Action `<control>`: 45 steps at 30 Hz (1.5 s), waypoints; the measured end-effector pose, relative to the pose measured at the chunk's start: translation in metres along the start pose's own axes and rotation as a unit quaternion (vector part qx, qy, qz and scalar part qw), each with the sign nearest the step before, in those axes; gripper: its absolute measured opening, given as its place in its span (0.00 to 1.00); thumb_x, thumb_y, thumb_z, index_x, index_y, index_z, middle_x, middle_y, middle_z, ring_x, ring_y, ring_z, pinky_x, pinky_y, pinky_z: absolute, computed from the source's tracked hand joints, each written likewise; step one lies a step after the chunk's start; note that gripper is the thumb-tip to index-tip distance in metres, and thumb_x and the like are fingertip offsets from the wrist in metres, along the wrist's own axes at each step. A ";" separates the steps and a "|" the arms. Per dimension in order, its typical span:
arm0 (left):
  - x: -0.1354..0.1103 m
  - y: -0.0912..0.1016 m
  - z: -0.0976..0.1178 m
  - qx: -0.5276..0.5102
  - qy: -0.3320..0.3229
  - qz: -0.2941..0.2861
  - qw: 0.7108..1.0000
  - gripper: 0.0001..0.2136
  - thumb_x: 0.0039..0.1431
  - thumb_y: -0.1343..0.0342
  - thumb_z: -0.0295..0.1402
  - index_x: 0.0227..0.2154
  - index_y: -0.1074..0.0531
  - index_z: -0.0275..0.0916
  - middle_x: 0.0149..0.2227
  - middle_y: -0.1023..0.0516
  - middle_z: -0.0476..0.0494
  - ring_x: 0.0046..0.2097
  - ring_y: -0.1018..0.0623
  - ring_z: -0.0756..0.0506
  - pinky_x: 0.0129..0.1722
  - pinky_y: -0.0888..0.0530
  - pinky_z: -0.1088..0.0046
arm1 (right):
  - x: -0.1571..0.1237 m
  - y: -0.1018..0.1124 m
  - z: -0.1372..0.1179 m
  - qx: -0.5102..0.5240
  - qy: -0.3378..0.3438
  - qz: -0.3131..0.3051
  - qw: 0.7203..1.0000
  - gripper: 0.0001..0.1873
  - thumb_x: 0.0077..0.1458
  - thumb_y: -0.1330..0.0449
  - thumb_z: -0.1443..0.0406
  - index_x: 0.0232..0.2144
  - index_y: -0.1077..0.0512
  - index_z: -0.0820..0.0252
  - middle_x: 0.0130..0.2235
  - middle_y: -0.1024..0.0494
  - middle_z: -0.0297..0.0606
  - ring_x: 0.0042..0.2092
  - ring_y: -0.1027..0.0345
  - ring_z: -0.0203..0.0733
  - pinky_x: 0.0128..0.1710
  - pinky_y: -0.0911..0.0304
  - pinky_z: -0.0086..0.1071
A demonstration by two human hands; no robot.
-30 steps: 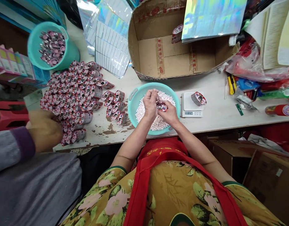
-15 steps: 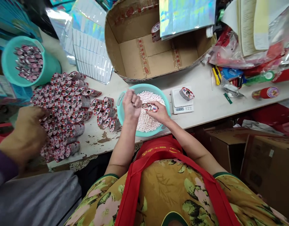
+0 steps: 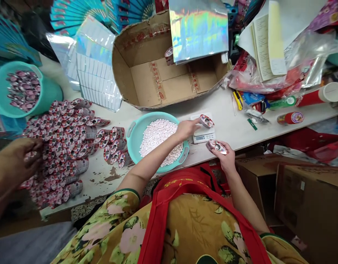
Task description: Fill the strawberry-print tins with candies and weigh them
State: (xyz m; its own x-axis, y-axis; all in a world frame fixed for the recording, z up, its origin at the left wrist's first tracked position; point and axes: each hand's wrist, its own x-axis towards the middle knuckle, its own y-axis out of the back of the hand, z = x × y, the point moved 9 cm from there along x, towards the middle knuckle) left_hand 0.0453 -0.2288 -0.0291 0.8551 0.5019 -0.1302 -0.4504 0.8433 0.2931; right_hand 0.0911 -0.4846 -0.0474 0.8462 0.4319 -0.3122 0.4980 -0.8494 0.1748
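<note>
My left hand (image 3: 187, 130) reaches over the turquoise basin (image 3: 133, 146) to the small white digital scale (image 3: 204, 138). Its fingers close on the left side of a small oval container (image 3: 207, 121) with a red-and-white printed top, standing on the scale. Near the table's front edge, just right of the scale, my right hand (image 3: 227, 158) grips a second oval container (image 3: 218, 147), tilted, with a dark hole in its top. Many small white pellets (image 3: 158, 137) fill the basin. What the fingertips of my left hand do behind the container is partly hidden.
Several similar containers (image 3: 116, 146) stand left of the basin, beside a large cluster (image 3: 72, 139). A co-worker's hand (image 3: 19, 161) is at that cluster. A turquoise bucket (image 3: 52, 95) holds small pink-topped pieces. Behind stands an open cardboard box (image 3: 141, 99); a yellow cutter (image 3: 237, 100) lies right.
My left hand has moved right from above the basin to the container on the scale. My right hand has carried its container from the basin to the scale's right side. The view has shifted.
</note>
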 end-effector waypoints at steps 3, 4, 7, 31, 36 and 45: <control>0.029 -0.040 0.020 0.082 -0.027 -0.018 0.996 0.14 0.48 0.36 0.14 0.21 0.30 0.40 0.16 0.45 0.58 0.20 0.40 0.52 0.30 0.39 0.75 | 0.019 0.023 0.012 0.003 0.008 0.047 0.999 0.30 0.36 0.25 0.56 0.43 0.23 0.58 0.45 0.19 0.42 0.46 0.23 0.48 0.54 0.30 0.47; 0.034 -0.042 0.023 0.095 -0.023 -0.009 0.995 0.15 0.49 0.37 0.13 0.20 0.32 0.39 0.16 0.47 0.58 0.19 0.41 0.52 0.30 0.39 0.74 | 0.027 0.025 0.013 0.001 0.016 0.058 0.998 0.30 0.36 0.25 0.56 0.43 0.23 0.58 0.45 0.19 0.42 0.46 0.23 0.48 0.53 0.30 0.47; 0.029 -0.002 0.027 0.132 -0.007 0.066 0.989 0.13 0.52 0.37 0.15 0.23 0.30 0.39 0.18 0.44 0.56 0.21 0.37 0.51 0.31 0.40 0.74 | 0.061 0.006 0.011 -0.020 0.046 0.065 0.997 0.32 0.37 0.25 0.55 0.45 0.23 0.59 0.44 0.19 0.43 0.44 0.23 0.48 0.51 0.28 0.48; -0.142 0.294 -0.145 0.407 0.376 0.280 0.784 0.20 0.71 0.59 0.43 0.50 0.25 0.40 0.42 0.18 0.31 0.43 0.19 0.35 0.42 0.29 0.62 | 0.299 -0.409 -0.242 -0.318 0.453 -0.232 0.800 0.22 0.68 0.47 0.61 0.27 0.26 0.70 0.60 0.26 0.52 0.70 0.46 0.48 0.69 0.58 0.52; -0.143 0.160 -0.133 0.336 0.186 0.156 0.910 0.13 0.69 0.51 0.36 0.48 0.24 0.40 0.51 0.21 0.35 0.53 0.24 0.38 0.55 0.30 0.60 | 0.380 -0.415 -0.220 -0.265 0.284 -0.128 0.913 0.32 0.54 0.47 0.72 0.07 0.60 0.65 0.53 0.24 0.60 0.71 0.57 0.48 0.58 0.45 0.32; -0.134 0.106 -0.143 0.294 0.299 0.138 0.897 0.30 0.63 0.47 0.54 0.57 0.29 0.34 0.56 0.29 0.27 0.58 0.31 0.29 0.58 0.33 0.51 | 0.273 -0.344 -0.263 -0.144 0.220 -0.274 0.925 0.22 0.39 0.31 0.70 0.39 0.29 0.78 0.43 0.17 0.44 0.50 0.23 0.43 0.35 0.38 0.17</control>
State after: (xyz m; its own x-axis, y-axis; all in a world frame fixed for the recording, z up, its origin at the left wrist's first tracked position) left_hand -0.1539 -0.1789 -0.1163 0.3614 0.8375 -0.4099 -0.2600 0.5127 0.8183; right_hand 0.2006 0.0050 0.0526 0.4145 0.9096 -0.0277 0.8516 -0.3769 0.3644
